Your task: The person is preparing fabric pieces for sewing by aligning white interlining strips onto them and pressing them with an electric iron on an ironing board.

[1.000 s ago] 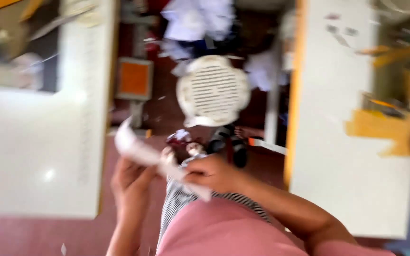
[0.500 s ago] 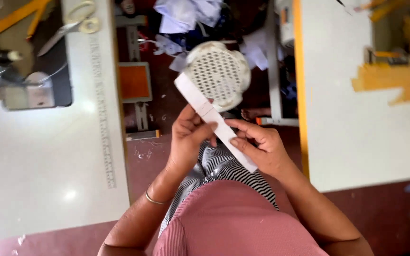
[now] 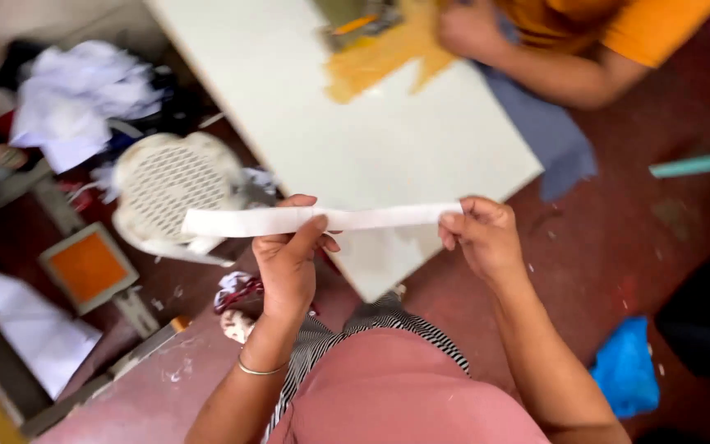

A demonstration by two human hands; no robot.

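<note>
A long narrow white strip of cloth is stretched out level between both hands, above my lap. My left hand pinches it near its middle with thumb and fingers, and the strip's free end sticks out to the left over a white perforated basket. My right hand pinches the strip's right end. My pink garment and a striped black-and-white cloth lie below the hands.
A white table stands ahead with yellow cloth on it; another person in an orange shirt works there. A white perforated basket, a heap of white cloth, an orange pedal and a blue bag are on the floor.
The view has swung to the right. My hands have drawn apart along the strip, which was tilted and bunched close before and now lies stretched level between them.
</note>
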